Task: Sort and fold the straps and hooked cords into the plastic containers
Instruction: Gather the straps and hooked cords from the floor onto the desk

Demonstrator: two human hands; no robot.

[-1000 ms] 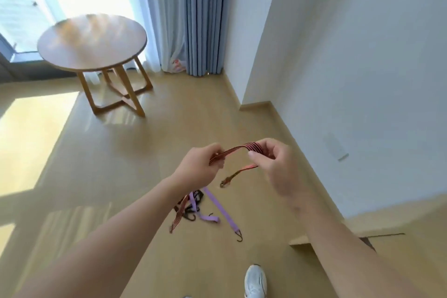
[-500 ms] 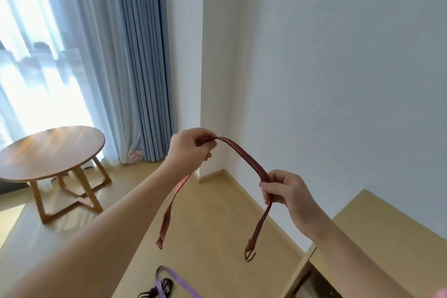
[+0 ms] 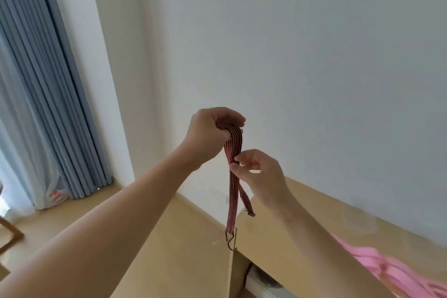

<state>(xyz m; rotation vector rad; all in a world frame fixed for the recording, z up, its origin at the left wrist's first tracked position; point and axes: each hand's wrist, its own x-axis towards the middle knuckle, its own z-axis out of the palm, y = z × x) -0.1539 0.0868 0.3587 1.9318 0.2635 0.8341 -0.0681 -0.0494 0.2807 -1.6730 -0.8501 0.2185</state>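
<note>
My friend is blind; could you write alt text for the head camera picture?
A person's left hand holds up a red striped hooked strap folded in half, while the right hand pinches its two hanging halves together above a wooden desk, before a white wall.

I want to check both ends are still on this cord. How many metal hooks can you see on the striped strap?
2. One hook hangs at the longer end, lowest down; the other is at the shorter end, just below the right hand, too small to make out clearly.
</note>
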